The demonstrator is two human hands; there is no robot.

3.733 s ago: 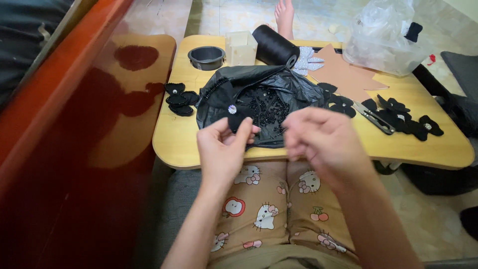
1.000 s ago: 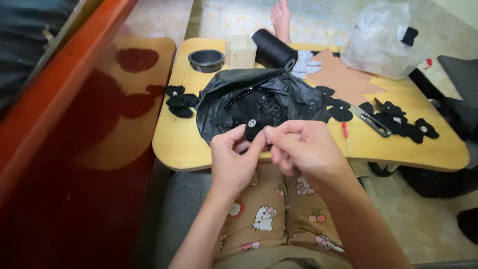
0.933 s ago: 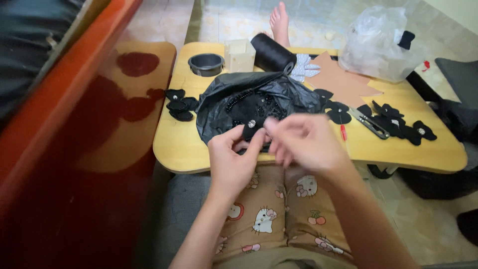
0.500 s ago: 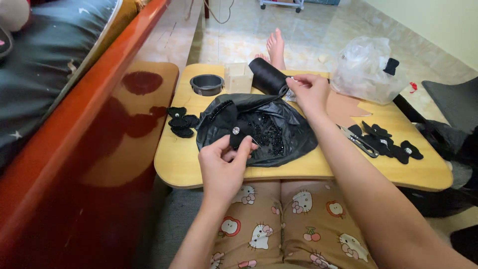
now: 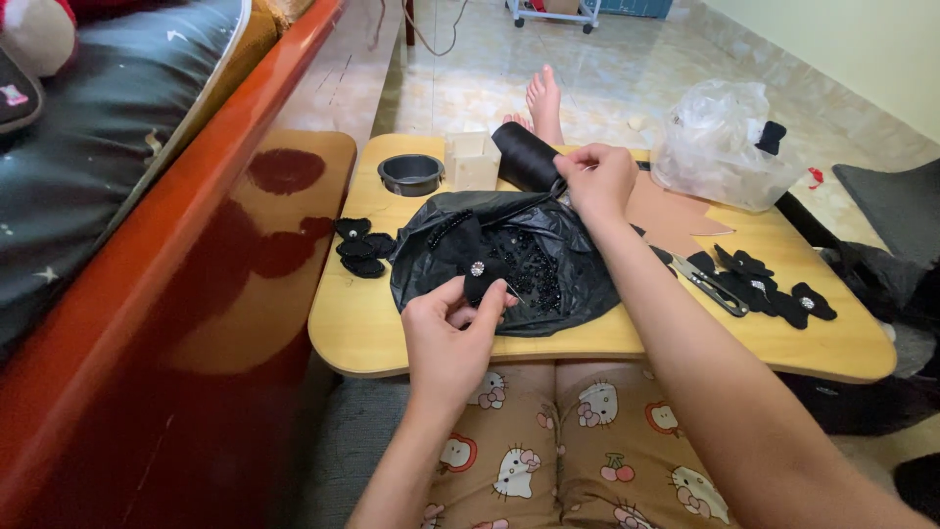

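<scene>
Near the table's (image 5: 372, 343) front edge, your left hand (image 5: 448, 338) pinches a black bow (image 5: 477, 264); your right hand (image 5: 597, 181) grips thread by the spool (image 5: 524, 155) at the back.

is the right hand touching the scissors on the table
No, the right hand is up by the black thread spool, while the scissors lie apart from it, further right on the table.
</scene>
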